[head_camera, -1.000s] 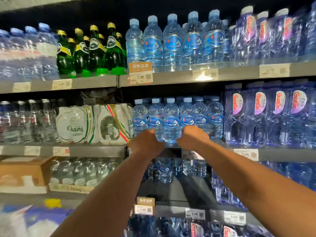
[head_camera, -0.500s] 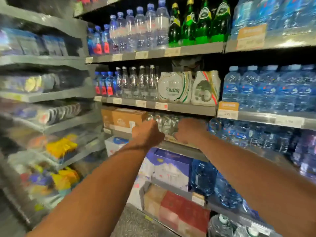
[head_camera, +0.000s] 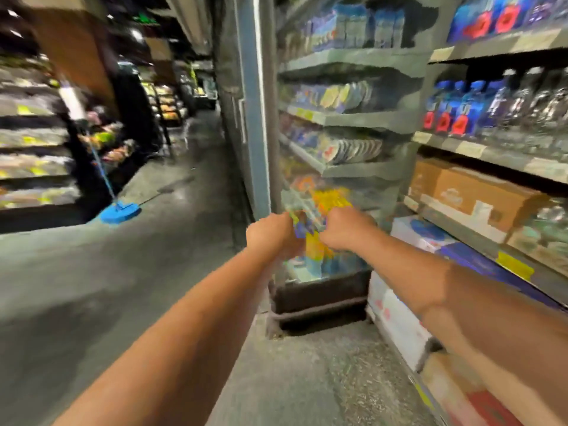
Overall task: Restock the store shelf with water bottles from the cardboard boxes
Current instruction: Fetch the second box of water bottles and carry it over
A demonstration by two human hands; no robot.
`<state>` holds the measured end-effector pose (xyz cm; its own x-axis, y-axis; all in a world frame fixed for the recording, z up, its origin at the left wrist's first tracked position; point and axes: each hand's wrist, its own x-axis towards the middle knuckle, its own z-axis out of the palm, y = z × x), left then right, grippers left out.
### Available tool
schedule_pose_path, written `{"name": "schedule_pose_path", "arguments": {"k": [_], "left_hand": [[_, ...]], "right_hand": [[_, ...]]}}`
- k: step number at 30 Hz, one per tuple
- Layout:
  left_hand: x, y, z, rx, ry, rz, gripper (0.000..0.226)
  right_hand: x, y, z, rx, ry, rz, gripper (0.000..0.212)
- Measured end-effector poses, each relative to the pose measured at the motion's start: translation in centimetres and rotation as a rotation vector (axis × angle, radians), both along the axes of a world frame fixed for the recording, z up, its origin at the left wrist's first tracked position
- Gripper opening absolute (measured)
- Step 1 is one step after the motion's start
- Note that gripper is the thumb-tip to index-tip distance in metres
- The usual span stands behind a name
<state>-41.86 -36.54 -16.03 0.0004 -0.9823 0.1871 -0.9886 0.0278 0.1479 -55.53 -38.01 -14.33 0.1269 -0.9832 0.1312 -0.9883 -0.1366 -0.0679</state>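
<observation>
Water bottles (head_camera: 455, 109) look blue with red labels, blurred.

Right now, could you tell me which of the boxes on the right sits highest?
The brown cardboard box, on the shelf directly beneath the bottles; the white box and the dark blue box beside it lie one level lower.

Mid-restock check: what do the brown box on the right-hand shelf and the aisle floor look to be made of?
Brown box: likely corrugated cardboard, matte tan faces with a pale tape or label strip; motion blur hides finer detail.
Aisle floor: seems bare concrete or similar hard screed, grey and speckled near the camera, with a dull sheen farther off.
</observation>
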Motion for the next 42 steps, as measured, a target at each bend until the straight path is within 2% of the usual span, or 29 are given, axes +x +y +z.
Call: {"name": "schedule_pose_path", "arguments": {"k": [8,13,17,25,31,35,42], "left_hand": [[15.8,4.3,-2.1,0.033,0.022,0.513,0.025],[22.8,11.5,-4.2,0.075,0.06,0.786,0.016],[27.8,17.3,-5.2,0.094,0.061,0.949,0.022],[39.7,28.7,-6.5,0.126,0.068,1.153,0.025],[47.6,33.7,-8.0,0.163,0.085,1.229,0.018],[52.7,34.9,-9.8,0.19,0.133,1.274,0.025],[64.3,33.1,-12.7,0.238,0.135,1.324,0.024]], "right_hand": [[17.9,-1.5,-2.5,0.082,0.012,0.465,0.033],[26.9,2.3,-4.3,0.112,0.037,0.731,0.025],[33.9,6.6,-5.8,0.138,0.057,0.899,0.021],[48.9,17.0,-7.3,0.166,0.069,1.146,0.024],[57.6,20.9,-8.0,0.181,0.082,1.214,0.015],[63.3,21.8,-9.9,0.204,0.127,1.241,0.009],[76.1,19.7,-12.9,0.253,0.137,1.31,0.013]]}}
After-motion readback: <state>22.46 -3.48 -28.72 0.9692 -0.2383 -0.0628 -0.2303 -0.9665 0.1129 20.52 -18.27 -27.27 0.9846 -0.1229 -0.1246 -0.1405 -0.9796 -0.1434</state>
